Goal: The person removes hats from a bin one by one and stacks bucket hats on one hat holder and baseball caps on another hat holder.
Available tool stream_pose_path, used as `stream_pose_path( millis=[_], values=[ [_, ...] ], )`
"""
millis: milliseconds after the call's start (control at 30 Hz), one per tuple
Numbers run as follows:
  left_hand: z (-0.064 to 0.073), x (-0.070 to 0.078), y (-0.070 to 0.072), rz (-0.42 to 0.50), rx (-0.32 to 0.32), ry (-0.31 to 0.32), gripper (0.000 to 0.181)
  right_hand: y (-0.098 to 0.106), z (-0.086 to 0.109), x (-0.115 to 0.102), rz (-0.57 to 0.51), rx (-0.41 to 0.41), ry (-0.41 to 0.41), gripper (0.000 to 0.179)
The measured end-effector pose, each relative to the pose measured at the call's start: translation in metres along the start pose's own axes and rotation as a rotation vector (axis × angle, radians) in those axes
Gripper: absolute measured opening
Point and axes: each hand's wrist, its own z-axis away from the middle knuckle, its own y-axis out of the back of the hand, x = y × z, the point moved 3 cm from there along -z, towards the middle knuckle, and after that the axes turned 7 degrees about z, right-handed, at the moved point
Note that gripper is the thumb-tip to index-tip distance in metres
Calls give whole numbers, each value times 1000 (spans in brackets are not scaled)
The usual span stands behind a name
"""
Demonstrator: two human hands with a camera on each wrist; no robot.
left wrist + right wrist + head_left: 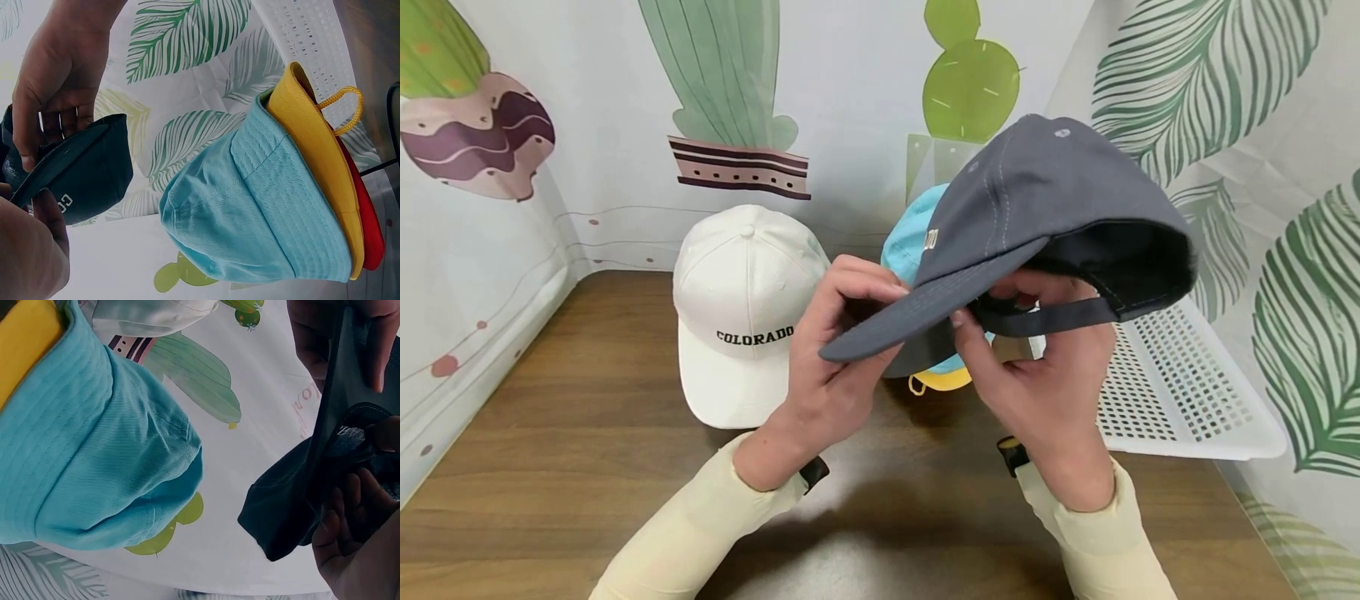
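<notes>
A dark grey cap (1060,183) is held up in both hands, tilted with its brim toward the lower left. My left hand (838,367) pinches the brim between fingers and thumb. My right hand (1052,392) grips the cap's lower edge by the back strap, its fingers reaching into the dark hollow. Pale lettering on the cap's front shows partly in the left wrist view. Beyond the cap, a turquoise bucket hat (250,187) is stacked over a yellow hat (325,169) with a cord loop, and a red hat (370,231) is beneath them.
A white cap (737,308) lettered COLORADO sits on the wooden table (550,467), left of the held cap. At the right stands a white perforated basket (1195,400), partly behind my right hand. Cloth walls printed with cacti and leaves enclose the back and sides.
</notes>
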Motion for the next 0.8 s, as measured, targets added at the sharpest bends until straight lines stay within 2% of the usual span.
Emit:
stream_pose_path(
  millis=[167,300,567,800],
  values=[
    [-1,0,-1,-8,4,1,43,0,-1,1,14,14,11,24],
    [-1,1,0,-18,11,6,42,1,-1,-1,51,71,2,18],
    [-5,2,7,-44,28,-23,41,6,-6,-1,67,151,-78,18],
    [-7,-2,20,-54,67,-32,36,12,-13,1,18,219,-164,20]
  ],
)
